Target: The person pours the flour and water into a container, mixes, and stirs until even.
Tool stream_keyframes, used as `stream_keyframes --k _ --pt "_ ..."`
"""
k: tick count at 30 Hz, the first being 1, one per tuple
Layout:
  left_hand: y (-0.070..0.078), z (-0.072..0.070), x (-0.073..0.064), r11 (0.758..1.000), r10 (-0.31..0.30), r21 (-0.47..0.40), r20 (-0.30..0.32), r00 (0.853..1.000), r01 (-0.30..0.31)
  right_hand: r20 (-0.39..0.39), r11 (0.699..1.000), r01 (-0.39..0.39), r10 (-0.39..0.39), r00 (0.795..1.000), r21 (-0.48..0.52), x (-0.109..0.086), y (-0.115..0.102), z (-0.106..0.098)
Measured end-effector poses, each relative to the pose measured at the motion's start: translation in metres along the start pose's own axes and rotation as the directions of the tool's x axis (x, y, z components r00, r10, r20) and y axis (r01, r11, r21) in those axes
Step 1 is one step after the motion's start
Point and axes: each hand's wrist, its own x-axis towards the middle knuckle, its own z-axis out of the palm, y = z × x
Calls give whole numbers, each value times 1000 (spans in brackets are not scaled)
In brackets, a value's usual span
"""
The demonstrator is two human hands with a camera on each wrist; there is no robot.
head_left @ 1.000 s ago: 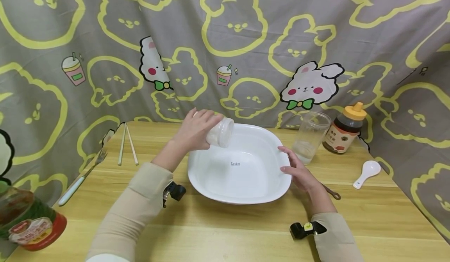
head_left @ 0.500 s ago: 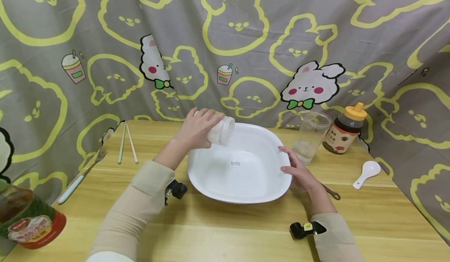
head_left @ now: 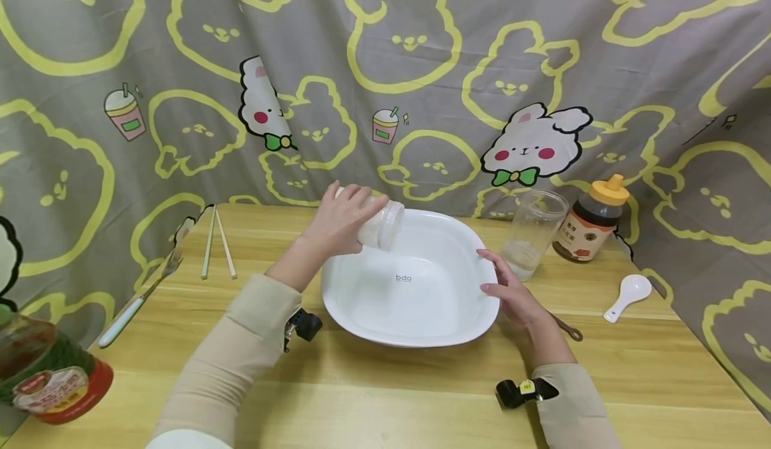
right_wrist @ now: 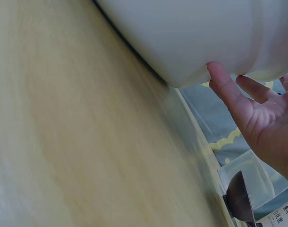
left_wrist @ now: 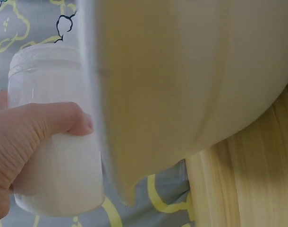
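Little has changed over the last second: your left hand [head_left: 340, 221] stays clamped round the jar [head_left: 382, 228], tipped on its side with its mouth over the left part of the basin [head_left: 409, 339]. Your right hand [head_left: 515, 298] keeps its spread fingers against the basin's right side. The work seems to be holding at this tilt; from here, you can't fairly tell whether anything is leaving the mouth.

We record: basin [head_left: 415, 318] white, lettering [head_left: 403, 278] dark; curtain [head_left: 325, 41] grey, patterned with yellow cartoon outlines; table [head_left: 373, 399] yellowish, wood-grained; bottle cap [head_left: 609, 192] orange-yellow; sleeves [head_left: 207, 365] beige; spoon [head_left: 635, 290] white.
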Motion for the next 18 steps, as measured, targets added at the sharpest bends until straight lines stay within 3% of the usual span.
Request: stream_keyframes --k 13,18 --pt "-1 5 0 1000 -13 -25 -20 1000 12 11 1000 5 -5 1000 6 1 3 -2" --pt "-2 5 0 1000 22 -10 -44 999 -23 8 1000 4 -4 1000 4 1 2 -2"
